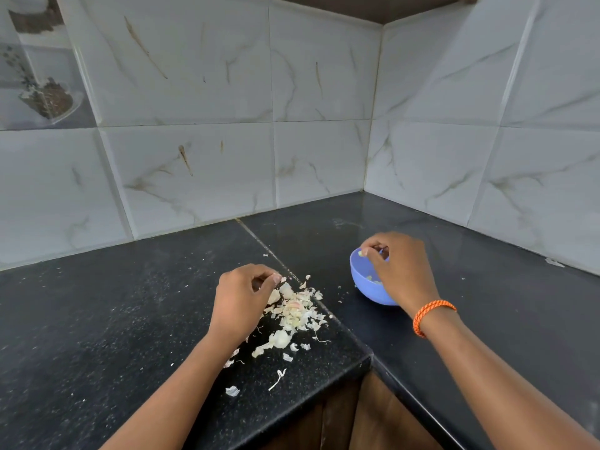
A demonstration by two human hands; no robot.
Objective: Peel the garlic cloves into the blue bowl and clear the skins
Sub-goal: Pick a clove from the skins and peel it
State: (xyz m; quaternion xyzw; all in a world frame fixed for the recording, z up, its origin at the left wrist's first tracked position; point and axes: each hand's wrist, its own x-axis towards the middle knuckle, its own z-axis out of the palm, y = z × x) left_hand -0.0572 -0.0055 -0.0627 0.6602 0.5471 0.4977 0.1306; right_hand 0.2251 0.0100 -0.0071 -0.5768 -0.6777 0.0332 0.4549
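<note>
Blue bowl (365, 280) half hidden behind right hand (401, 267), fingertips pinching something pale, unclear, left hand (242, 298) curled over garlic skins (293, 311) at 9 o'clock of bowl, grip unclear, black counter (130, 319)

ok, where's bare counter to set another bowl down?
Free: the black counter left of the left hand, out to the tiled wall, and the stretch right of the blue bowl. Crowded: the garlic skins piled between left hand and bowl; the right hand is over the bowl.

light: even, soft daylight | shadows: faint | glare: dull sheen on surface (324, 228) | edges: wide-angle bend in wall tiles (194, 92) | focus: sharp
</note>
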